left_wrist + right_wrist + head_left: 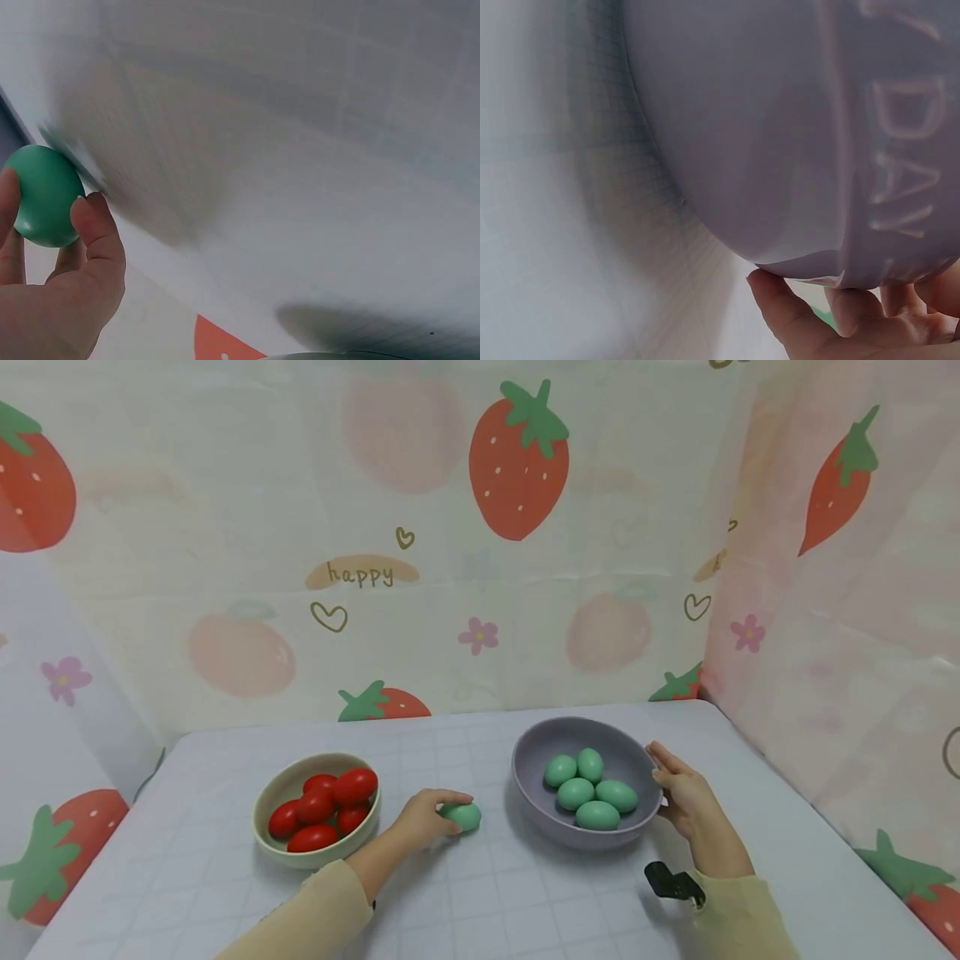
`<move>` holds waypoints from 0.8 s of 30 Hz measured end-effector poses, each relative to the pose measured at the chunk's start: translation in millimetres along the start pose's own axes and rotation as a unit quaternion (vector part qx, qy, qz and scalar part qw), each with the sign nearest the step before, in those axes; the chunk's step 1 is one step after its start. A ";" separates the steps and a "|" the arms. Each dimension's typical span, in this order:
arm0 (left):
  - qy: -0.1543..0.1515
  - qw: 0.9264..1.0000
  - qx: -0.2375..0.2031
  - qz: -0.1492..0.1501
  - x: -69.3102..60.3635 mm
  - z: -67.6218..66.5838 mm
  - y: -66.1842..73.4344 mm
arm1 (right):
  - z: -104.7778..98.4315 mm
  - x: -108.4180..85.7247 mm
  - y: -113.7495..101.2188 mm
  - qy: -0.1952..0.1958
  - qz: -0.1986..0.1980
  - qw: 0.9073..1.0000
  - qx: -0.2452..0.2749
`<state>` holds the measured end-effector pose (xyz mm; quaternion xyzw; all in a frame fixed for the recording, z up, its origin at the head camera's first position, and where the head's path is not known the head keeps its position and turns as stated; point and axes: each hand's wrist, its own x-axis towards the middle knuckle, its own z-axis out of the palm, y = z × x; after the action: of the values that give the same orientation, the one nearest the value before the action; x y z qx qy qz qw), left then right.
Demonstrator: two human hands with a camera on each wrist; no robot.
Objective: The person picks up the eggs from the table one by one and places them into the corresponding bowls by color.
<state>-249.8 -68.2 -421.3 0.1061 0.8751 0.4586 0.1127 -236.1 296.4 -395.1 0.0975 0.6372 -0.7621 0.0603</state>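
Observation:
My left hand [426, 818] pinches a green egg [463, 816] between thumb and fingers, low over the table between two bowls. In the left wrist view the same egg [46, 196] sits among the fingertips, with a shadow beside it. To the right stands a purple-grey bowl [536, 814] with several green eggs [575, 794] inside. My right hand [688, 797] touches the outer right side of this bowl. Close up in the right wrist view, its fingertips meet the bowl's wall [742, 135], which bears raised letters.
A cream bowl [262, 814] heaped with several red eggs [316, 807] stands left of my left forearm. A white grid-patterned cloth [480, 902] covers the table. Strawberry-printed sheets [450, 652] hang behind and at the sides. A black strap piece [671, 883] sticks out near the right sleeve.

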 end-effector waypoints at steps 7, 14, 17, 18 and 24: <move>0.004 1.000 -0.004 0.012 2.0 -1.8 -2.2 | 0.7 -0.9 -0.2 -0.004 -0.002 1.000 0.003; 0.003 1.000 -0.028 0.005 -5.5 -0.8 -4.5 | -1.1 -0.6 0.5 -0.008 -0.002 1.000 0.004; 0.004 0.999 -0.037 0.003 -9.1 -1.1 -3.3 | -1.1 -0.9 0.7 -0.007 -0.001 1.000 0.004; 0.004 0.999 -0.041 0.001 -9.7 -1.3 -2.8 | -0.9 -0.8 0.5 -0.007 -0.001 1.000 0.002; 0.008 0.999 -0.050 -0.007 -12.6 -1.7 5.4 | -0.5 -0.9 0.5 -0.006 -0.002 1.000 -0.002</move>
<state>-237.8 -70.1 -414.6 0.0905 0.8529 0.5014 0.1141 -235.0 296.8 -395.5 0.0914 0.6388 -0.7613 0.0633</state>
